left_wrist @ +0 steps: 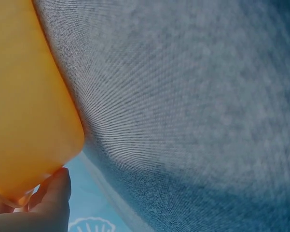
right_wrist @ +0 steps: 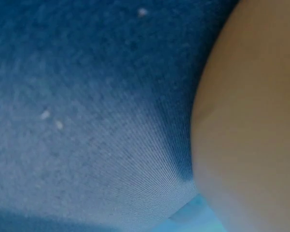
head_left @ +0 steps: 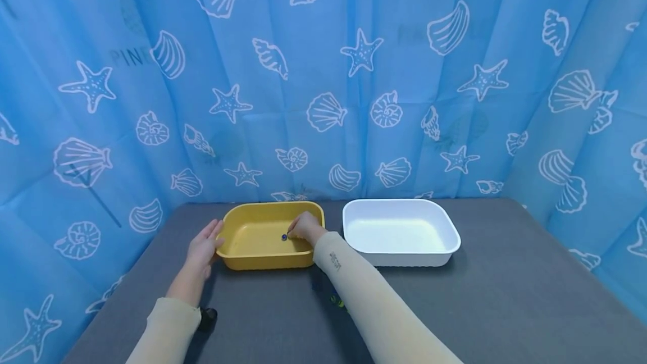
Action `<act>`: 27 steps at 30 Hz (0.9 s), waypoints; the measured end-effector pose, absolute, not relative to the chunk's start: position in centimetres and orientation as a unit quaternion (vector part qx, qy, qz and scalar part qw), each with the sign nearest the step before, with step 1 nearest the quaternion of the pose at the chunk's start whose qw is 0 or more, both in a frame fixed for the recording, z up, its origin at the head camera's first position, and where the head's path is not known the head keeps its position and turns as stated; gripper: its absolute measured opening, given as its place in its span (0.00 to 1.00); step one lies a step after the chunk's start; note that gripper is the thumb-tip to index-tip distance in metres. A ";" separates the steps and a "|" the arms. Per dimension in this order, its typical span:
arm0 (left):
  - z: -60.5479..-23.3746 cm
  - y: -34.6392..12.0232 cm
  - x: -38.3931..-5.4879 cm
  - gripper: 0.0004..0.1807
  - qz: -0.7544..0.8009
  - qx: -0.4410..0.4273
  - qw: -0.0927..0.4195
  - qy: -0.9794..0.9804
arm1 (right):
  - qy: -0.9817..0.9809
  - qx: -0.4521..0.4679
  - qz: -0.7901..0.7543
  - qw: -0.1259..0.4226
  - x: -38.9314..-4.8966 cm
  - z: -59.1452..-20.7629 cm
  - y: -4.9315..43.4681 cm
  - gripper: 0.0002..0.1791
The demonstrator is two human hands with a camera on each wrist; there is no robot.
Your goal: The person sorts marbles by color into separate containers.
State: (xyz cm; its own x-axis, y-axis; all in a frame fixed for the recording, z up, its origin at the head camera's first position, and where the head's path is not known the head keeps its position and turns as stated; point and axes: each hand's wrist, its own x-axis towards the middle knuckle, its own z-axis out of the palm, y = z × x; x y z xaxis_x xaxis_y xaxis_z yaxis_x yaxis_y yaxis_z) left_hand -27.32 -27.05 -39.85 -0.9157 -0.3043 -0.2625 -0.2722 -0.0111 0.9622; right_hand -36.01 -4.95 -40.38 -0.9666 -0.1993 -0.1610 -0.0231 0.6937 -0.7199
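Note:
A yellow bin (head_left: 268,263) stands on the grey cloth-covered table. My left hand (head_left: 202,245) holds its left rim; in the left wrist view, the fingers (left_wrist: 53,195) meet the bin's corner (left_wrist: 43,121). Inside the bin, toward its right side, my right hand (head_left: 305,226) reaches down with bent fingers. At its fingertips is a small round blue thing (head_left: 284,237), seemingly pinched; its kind is too small to tell. The right wrist view shows neither the fingers nor that thing, only grey cloth (right_wrist: 87,121) and a blurred tan surface (right_wrist: 251,125).
A white bin (head_left: 404,260) stands right of the yellow one, a narrow gap between them. Behind both hangs a blue shell-patterned curtain (head_left: 354,145). A black device (head_left: 207,319) sits at the left wrist. Something dark with yellow-green marks (head_left: 336,299) shows beside the right forearm.

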 end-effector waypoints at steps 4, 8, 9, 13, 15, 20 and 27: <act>-39.7 -27.0 -27.3 0.32 -0.682 0.205 0.010 -0.702 | 0.912 -0.062 -0.385 0.126 -36.2 -40.3 -4.9 0.07; -39.7 -27.1 -27.2 0.32 -0.684 0.197 0.007 -0.703 | 0.897 -0.034 -0.421 0.133 -36.6 -40.6 -5.0 0.09; -39.7 -27.1 -27.2 0.32 -0.683 0.195 0.007 -0.703 | 0.889 -0.024 -0.438 0.133 -36.7 -40.6 -5.0 0.10; -39.8 -27.0 -27.2 0.32 -0.681 0.189 0.007 -0.707 | 0.853 0.005 -0.508 0.119 -36.7 -40.4 -4.9 0.11; -40.0 -26.9 -27.2 0.32 -0.679 0.189 0.007 -0.710 | 0.840 0.012 -0.530 0.116 -36.5 -40.0 -4.6 0.11; -40.2 -26.8 -27.2 0.33 -0.681 0.184 0.014 -0.708 | 0.833 0.014 -0.542 0.108 -35.6 -38.6 -4.0 0.11; -39.9 -27.0 -27.1 0.34 -0.688 0.180 0.015 -0.703 | 0.824 -0.007 -0.559 0.099 -33.1 -36.7 -2.9 0.11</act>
